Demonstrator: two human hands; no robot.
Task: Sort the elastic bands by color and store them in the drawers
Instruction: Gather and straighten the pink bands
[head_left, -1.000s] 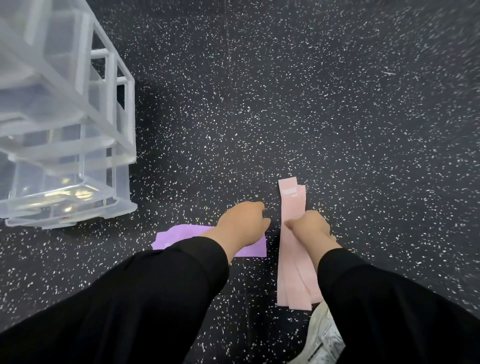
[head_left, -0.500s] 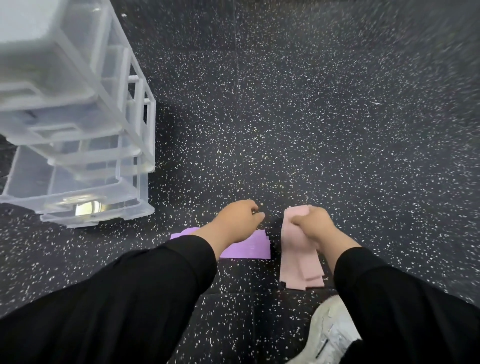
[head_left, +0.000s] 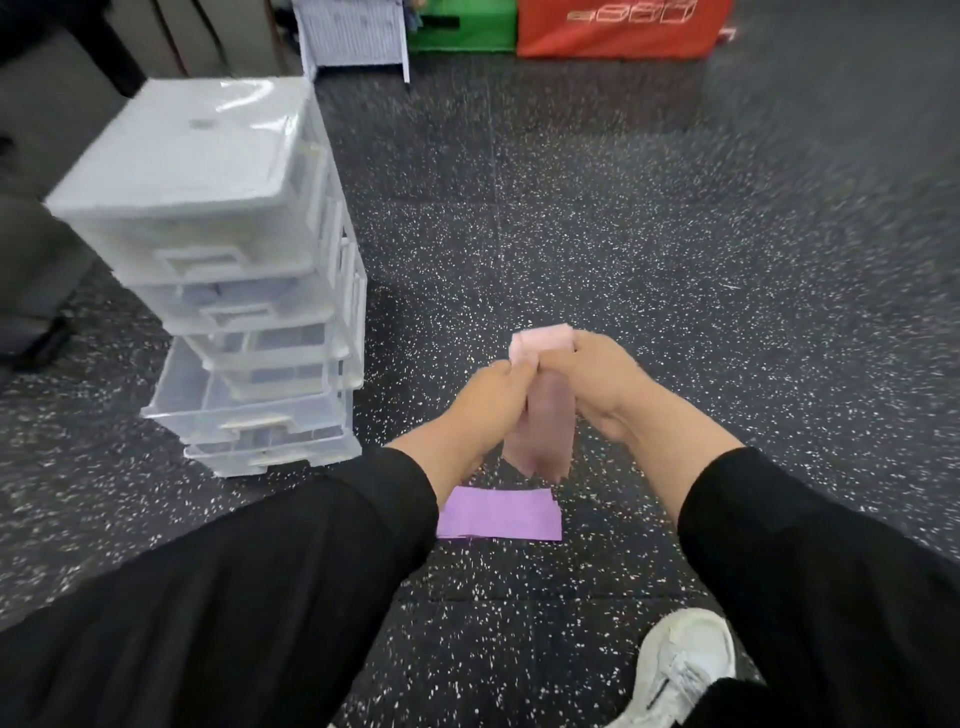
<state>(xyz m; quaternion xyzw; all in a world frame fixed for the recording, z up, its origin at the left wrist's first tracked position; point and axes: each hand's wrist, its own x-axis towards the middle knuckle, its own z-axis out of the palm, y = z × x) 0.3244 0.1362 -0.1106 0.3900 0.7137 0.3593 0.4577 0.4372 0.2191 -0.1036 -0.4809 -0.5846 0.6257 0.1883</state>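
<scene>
I see a tall translucent white plastic drawer unit (head_left: 228, 280) standing on the speckled black rubber floor (head_left: 675, 291) at the left. Its upper drawers sit pushed in, and one lower drawer (head_left: 234, 410) is pulled out toward the near side; blur keeps me from telling what any drawer holds. Both hands meet at the centre, lifted off the floor. The left hand (head_left: 488, 410) and the right hand (head_left: 602, 389) each curl their fingers around a folded bundle of pale pink elastic bands (head_left: 543, 415), whose top fold pokes out above the fingers and whose loose ends hang below. A flat purple elastic band (head_left: 498, 514) lies on the floor just near of the hands, right of the black left sleeve (head_left: 234, 597). A white sneaker (head_left: 680, 670) rests at the near right. Open floor stretches far and right, ending at a green box (head_left: 460, 26), an orange-red box (head_left: 618, 26) and a white slatted crate (head_left: 353, 36) along the far edge.
</scene>
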